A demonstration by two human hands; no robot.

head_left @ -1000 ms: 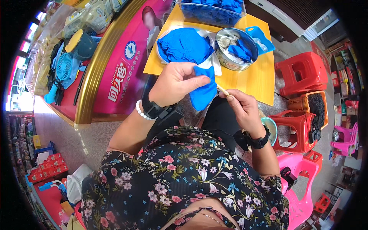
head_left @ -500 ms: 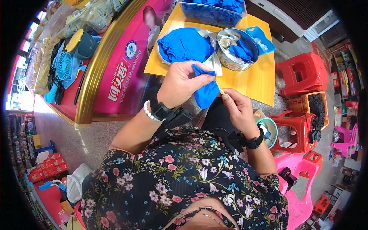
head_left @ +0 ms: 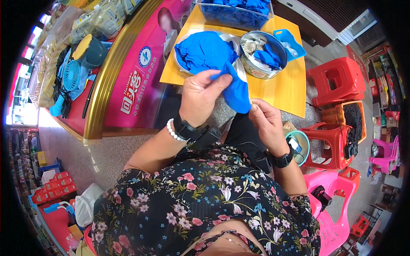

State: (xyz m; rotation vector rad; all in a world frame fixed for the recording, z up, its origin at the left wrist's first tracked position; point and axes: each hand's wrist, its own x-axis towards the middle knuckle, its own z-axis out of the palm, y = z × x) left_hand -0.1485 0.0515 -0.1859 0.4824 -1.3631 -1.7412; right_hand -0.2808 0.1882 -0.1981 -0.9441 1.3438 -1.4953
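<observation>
Yellow table [head_left: 294,91] sits at upper centre of the frame, carrying everything in use. At its top edge a clear bin [head_left: 232,15] of blue pieces is seen. Below it a heap of blue fabric [head_left: 200,51] rests in a shallow white tray, just left of a round metal tin [head_left: 262,55] that holds more blue scraps and pale bits. A small blue scoop tray [head_left: 290,40] touches the tin on its right. Red stools [head_left: 337,81] stand at right of frame, well apart from the work.

Blue fabric piece [head_left: 237,91] is held off the table, at centre frame, between both hands and just below the heap. Left hand [head_left: 200,96] is closed on its upper edge, thumb and fingers pinching. Right hand [head_left: 267,121] is pinched shut at the piece's lower right corner; whether a needle or thread is held there cannot be told, too small.

Judgement on the step: the piece appears to be worked at one corner.
- Upper edge should be kept taut by the left pinch so the corner does not fold.
- Right fingertips are best kept close to the corner; control is lost with a long grip.
- Piece should be held clear of the heap so loose layers are not snagged.
- Tin is near enough for the right hand; reach across the left arm should be avoided.
</observation>
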